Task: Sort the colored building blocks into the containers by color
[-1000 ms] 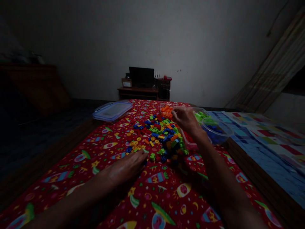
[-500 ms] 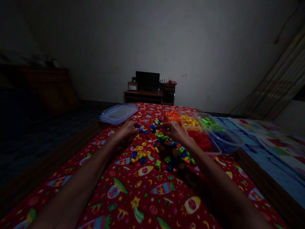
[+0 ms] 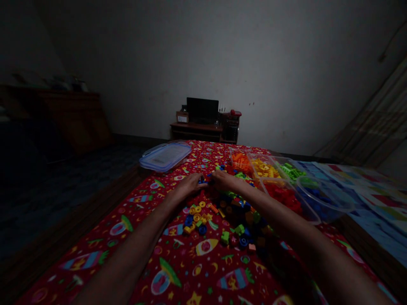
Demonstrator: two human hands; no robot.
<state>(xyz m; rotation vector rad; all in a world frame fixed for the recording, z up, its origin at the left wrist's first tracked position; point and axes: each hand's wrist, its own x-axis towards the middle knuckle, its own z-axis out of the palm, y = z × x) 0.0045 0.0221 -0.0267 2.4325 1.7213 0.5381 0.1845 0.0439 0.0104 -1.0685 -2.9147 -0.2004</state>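
Note:
My left hand (image 3: 190, 184) is at the far side of a loose pile of toy building bricks (image 3: 237, 203), with its fingers curled around small blue bricks (image 3: 203, 181). Close beside it on the right, my right hand (image 3: 223, 179) reaches over the pile with its fingertips pressed together. What those fingers hold, if anything, is hidden. Yellow wheel-like pieces (image 3: 197, 217) lie near my left forearm. Green, orange and blue bricks are mixed beneath my right forearm.
A clear plastic box (image 3: 305, 212) at right holds orange, yellow, green and red bricks in separate compartments. Beside it, a round tub (image 3: 345, 203) contains blue bricks. A blue-edged lid (image 3: 167, 156) lies back left on the red patterned cloth (image 3: 190, 284). A monitor (image 3: 202, 110) stands beyond.
My left hand has moved right with the blue bricks, and the hands are now close together. The whole view has shifted slightly, with the box appearing farther right.

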